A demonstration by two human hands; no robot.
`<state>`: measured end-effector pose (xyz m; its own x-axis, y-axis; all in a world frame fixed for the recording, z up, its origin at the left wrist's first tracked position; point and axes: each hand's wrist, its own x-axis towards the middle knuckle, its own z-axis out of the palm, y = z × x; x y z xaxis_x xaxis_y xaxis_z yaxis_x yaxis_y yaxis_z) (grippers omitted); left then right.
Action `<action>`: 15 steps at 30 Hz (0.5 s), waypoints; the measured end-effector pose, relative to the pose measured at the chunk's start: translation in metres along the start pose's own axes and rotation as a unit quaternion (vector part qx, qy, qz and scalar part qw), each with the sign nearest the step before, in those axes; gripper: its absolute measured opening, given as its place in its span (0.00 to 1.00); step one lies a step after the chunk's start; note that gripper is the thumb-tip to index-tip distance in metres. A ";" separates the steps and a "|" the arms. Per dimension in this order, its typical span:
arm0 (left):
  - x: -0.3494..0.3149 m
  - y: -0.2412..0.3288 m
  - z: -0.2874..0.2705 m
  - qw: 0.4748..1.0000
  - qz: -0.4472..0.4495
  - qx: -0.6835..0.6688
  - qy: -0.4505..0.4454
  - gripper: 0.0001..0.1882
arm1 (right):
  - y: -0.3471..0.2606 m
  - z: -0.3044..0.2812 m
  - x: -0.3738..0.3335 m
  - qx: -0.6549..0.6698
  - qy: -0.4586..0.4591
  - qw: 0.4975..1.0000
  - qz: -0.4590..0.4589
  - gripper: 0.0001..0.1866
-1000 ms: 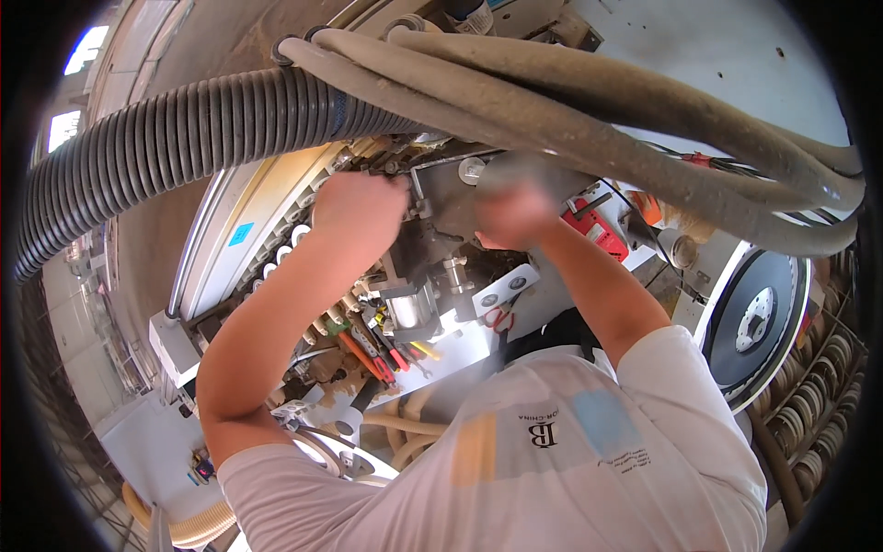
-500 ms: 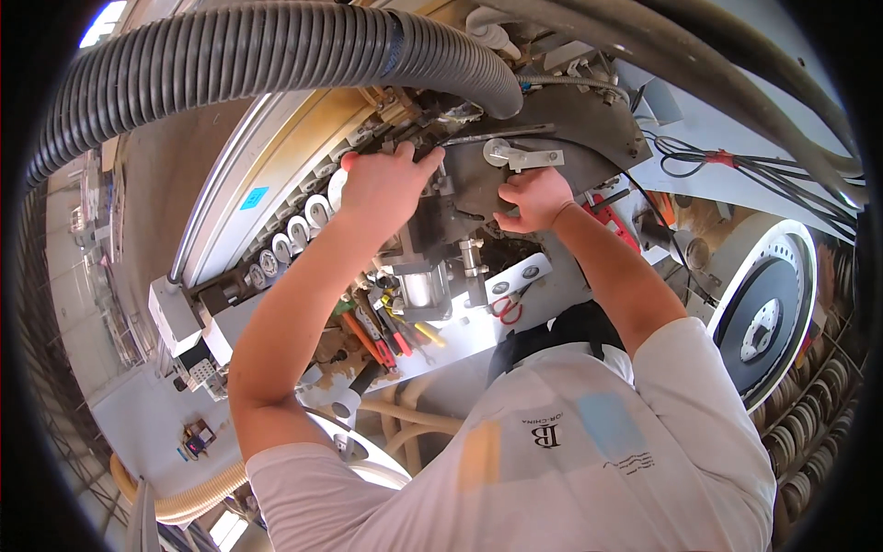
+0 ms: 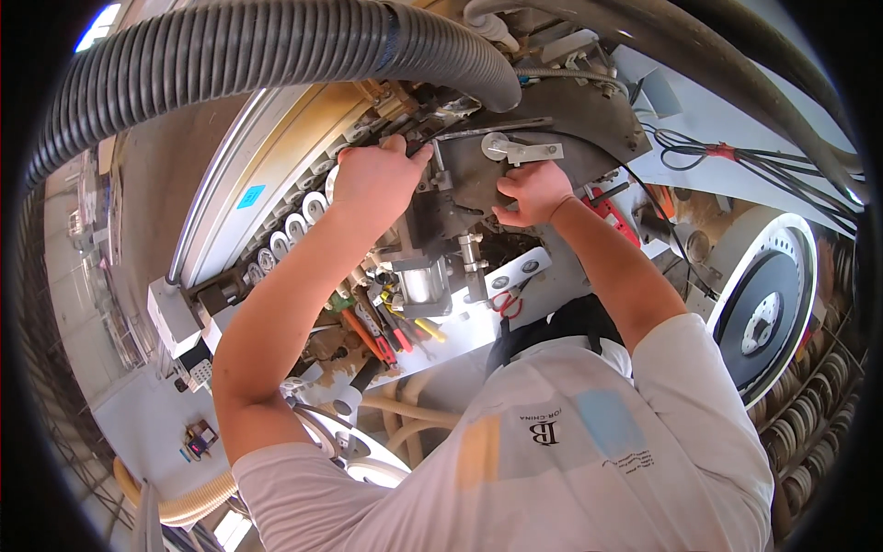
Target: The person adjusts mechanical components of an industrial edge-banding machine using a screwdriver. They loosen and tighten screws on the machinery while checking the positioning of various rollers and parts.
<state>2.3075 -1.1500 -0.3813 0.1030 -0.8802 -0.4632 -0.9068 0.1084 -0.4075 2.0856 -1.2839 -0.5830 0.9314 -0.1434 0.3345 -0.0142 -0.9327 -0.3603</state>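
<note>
My left hand [image 3: 379, 182] reaches over the dark metal machine head [image 3: 425, 221], its fingers bent down at the upper side. Its fingertips press near the left end of a thin black strip [image 3: 598, 147]; what they close on is hidden. My right hand [image 3: 535, 193] is over the dark flat plate [image 3: 589, 120], just below a light metal bracket with a round roller [image 3: 520, 149]. Its thumb and bent forefinger are apart with nothing visible between them; the other fingers are partly hidden. Below the hands sits a shiny metal cylinder [image 3: 423, 283].
A thick grey corrugated hose [image 3: 248, 55] arches overhead. Several hand tools [image 3: 377, 331] and red-handled scissors [image 3: 506, 304] lie on the white ledge. A row of pale rollers [image 3: 294, 227] runs along the left rail. At right are a black-faced wheel [image 3: 760, 317] and bundled black cables [image 3: 736, 158].
My left hand and forearm have shifted slightly left and down. My right hand stays below the roller bracket with almost the same pose.
</note>
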 end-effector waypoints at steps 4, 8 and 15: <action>-0.001 -0.002 0.008 0.999 0.004 0.005 0.032 0.37 | 0.001 0.001 0.000 0.009 -0.077 0.996 0.032 0.20; -0.006 -0.003 0.013 1.000 -0.004 -0.007 0.026 0.36 | 0.001 0.000 -0.001 0.008 -0.085 0.996 0.038 0.20; -0.020 0.008 0.006 0.934 -0.161 -0.319 -0.023 0.26 | 0.001 -0.002 0.002 0.012 -0.070 0.997 0.022 0.20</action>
<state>2.3007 -1.1290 -0.3798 0.4158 -0.7974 -0.4373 -0.8834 -0.4685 0.0143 2.0864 -1.2855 -0.5806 0.9717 -0.1353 0.1937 -0.0495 -0.9183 -0.3928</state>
